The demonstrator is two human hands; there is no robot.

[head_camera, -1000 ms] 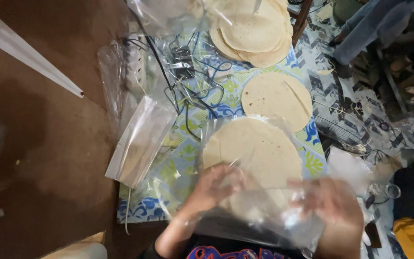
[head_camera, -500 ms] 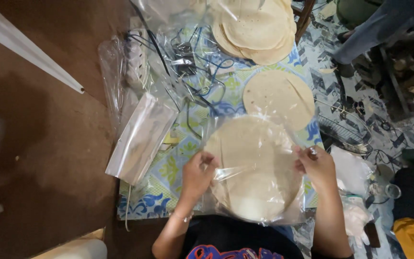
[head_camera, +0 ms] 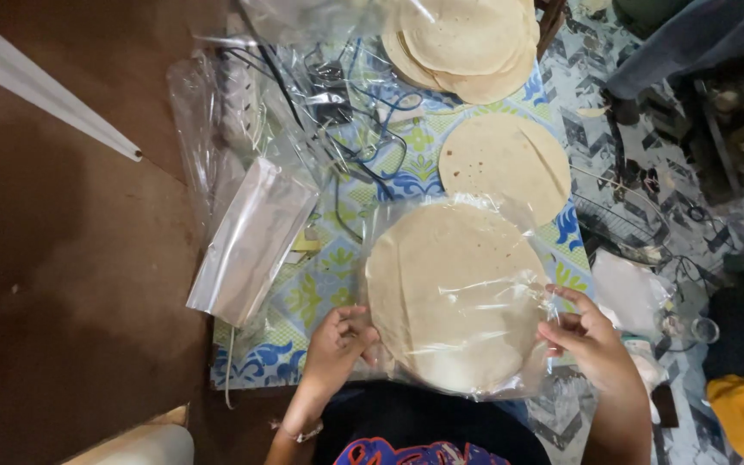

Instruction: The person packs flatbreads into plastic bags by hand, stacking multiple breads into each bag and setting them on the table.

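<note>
A clear plastic bag point(head_camera: 462, 297) filled with a stack of round pale flatbreads lies at the near edge of a low table with a blue and green patterned cloth point(head_camera: 320, 293). My left hand point(head_camera: 337, 344) pinches the bag's left edge. My right hand point(head_camera: 592, 336) grips its right edge. Both hands hold the bag near its open end by my body.
A loose flatbread point(head_camera: 503, 164) lies beyond the bag, and a bigger flatbread pile point(head_camera: 467, 39) sits at the far end. A stack of empty clear bags point(head_camera: 256, 241) rests at the left edge. Tangled dark cables point(head_camera: 346, 129) cross the cloth. Brown floor lies left, clutter right.
The bag of flatbreads went from a blurred, lifted position near my body to lying flat on the cloth. My hands moved apart to its left and right edges.
</note>
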